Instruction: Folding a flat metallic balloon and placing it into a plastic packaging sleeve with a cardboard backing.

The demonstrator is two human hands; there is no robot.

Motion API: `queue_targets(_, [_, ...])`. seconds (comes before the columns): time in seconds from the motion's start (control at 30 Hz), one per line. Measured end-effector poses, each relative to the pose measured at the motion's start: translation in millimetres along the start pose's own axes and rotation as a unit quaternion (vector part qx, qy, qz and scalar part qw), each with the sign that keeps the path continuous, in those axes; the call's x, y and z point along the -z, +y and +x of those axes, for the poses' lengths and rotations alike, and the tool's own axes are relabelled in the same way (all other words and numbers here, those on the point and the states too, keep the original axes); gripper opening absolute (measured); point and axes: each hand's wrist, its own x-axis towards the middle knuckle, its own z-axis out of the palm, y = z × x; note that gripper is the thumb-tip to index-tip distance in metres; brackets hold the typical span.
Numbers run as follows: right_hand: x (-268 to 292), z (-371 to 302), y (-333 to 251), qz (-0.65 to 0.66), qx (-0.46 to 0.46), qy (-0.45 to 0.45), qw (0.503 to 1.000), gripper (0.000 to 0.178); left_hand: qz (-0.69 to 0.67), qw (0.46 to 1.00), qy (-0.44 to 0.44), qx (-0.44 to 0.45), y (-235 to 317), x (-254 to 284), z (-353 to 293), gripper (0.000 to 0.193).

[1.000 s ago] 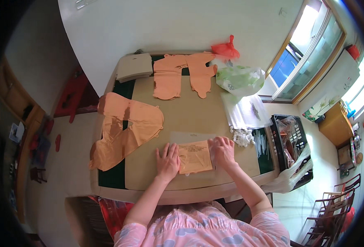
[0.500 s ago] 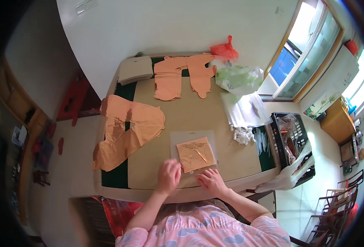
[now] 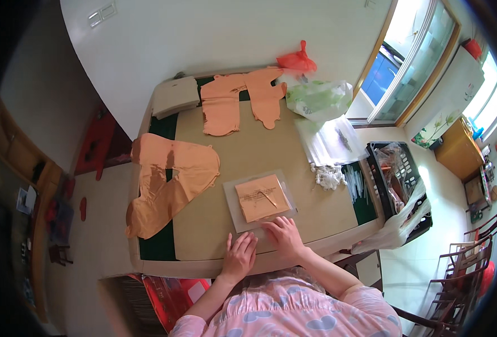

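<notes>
A folded rose-gold foil balloon (image 3: 254, 209) lies inside a clear plastic bag (image 3: 233, 202) near the table's front edge. Print and a thin straw (image 3: 267, 198) show on its upper face. My left hand (image 3: 240, 257) rests palm down at the bag's front edge, fingers stretched out and holding nothing. The fingers of my right hand (image 3: 284, 236) lie along the bag's front right edge, apart and flat. To the left a large flat foil balloon (image 3: 175, 180) is spread out. Two more foil balloons (image 3: 221, 106) (image 3: 265, 96) lie at the back.
Grey-beige flat sheets (image 3: 175, 96) are stacked back left. At the right are a white-green plastic bag (image 3: 320, 98), clear bags (image 3: 331, 143), a white stringy heap (image 3: 328, 176) and straws (image 3: 355, 182). A black crate (image 3: 397, 174) stands beside the table; a red bag (image 3: 297, 59) sits behind.
My left hand has come away from the packet's left corner to its front edge, its fingers now spread. The packet lies more turned and flatter. The whole view has shifted slightly.
</notes>
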Motion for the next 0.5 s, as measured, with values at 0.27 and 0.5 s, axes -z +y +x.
queue_targets(0.27, [0, -17, -16, -0.034, 0.01, -0.034, 0.999, 0.039, 0.03, 1.0, 0.008, -0.005, 1, -2, 3, 0.027])
queue_targets(0.5, [28, -27, 10, -0.004, -0.077, 0.063, 0.995, 0.018, -0.029, 0.997, 0.073, -0.012, -12, 4, 43, 0.051])
